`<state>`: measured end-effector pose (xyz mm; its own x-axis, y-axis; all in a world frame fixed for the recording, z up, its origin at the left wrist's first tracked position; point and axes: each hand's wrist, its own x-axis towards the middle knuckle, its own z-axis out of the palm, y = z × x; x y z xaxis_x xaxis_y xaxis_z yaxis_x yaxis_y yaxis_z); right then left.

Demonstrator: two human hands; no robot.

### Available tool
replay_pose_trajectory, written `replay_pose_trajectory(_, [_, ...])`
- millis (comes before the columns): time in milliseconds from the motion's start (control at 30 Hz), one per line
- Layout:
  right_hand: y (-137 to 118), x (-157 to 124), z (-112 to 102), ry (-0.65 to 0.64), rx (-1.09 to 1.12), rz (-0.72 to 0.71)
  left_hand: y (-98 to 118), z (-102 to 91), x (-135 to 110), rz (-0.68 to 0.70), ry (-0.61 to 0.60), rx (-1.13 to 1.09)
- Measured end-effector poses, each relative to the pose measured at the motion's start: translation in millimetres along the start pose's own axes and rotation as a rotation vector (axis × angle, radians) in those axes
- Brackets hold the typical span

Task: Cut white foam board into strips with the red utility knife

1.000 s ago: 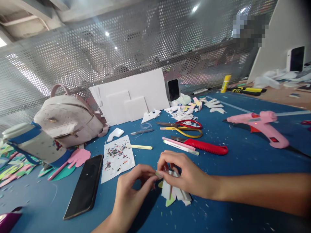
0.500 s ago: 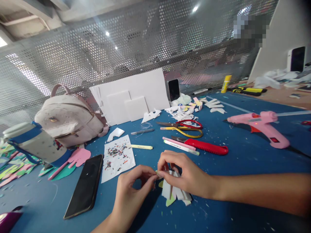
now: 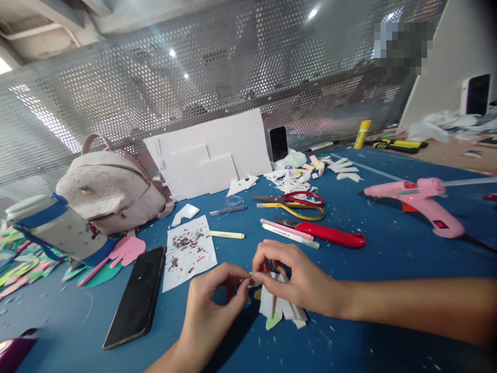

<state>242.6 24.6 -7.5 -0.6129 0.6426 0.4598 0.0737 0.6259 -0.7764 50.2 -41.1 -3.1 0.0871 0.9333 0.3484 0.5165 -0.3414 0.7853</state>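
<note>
Both hands meet low over the blue counter [image 3: 388,259]. The left hand [image 3: 212,311] has thumb and forefinger closed narrow on a small pale tab [image 3: 251,282]. The right hand [image 3: 298,280] pinches the same tab from the other side, so the fingers [image 3: 267,259] of the two hands nearly touch tip to tip. The tab's long axis runs from one pinch to the other.

Just under and behind the right fingers lies a white foam cut-out [image 3: 281,311] with a green tip, flat on the counter and fanning toward the person. The right palm covers its upper part, so that hand is the nearer one. The left hand is just beside its left edge. Whether the tab is joined to the cut-out cannot be told.

Beyond the right fingers lie two pens [image 3: 289,233] and a red cutter [image 3: 334,235]. Left of the left fingers are a paper [image 3: 188,254] strewn with scraps and a phone [image 3: 135,295]. A pink glue gun [image 3: 419,199] lies well apart to the right.
</note>
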Motion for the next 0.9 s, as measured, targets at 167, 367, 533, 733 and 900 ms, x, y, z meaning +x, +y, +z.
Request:
replay_pose_trajectory(167, [-0.2,0.0,-0.2,0.001,-0.001,0.005,1.3,-0.3,-0.8,-0.038,-0.019,-0.034])
replay_pose_trajectory(367, [0.0,1.7,0.4,-0.019,-0.01,0.038,6.3,0.6,1.5,-0.158,-0.027,-0.118])
replay_pose_trajectory(533, [-2.2,2.7,-0.4,-0.014,0.007,0.054,9.6,2.3,2.0,-0.247,0.011,-0.248])
replay_pose_trajectory(733, [-2.5,1.2,-1.2,-0.012,-0.004,0.066,8.8,3.2,1.6,-0.264,0.023,-0.281])
replay_pose_trajectory(900, [-1.1,0.6,-1.8,-0.014,-0.03,0.074,8.3,3.0,2.1,-0.273,0.007,-0.301])
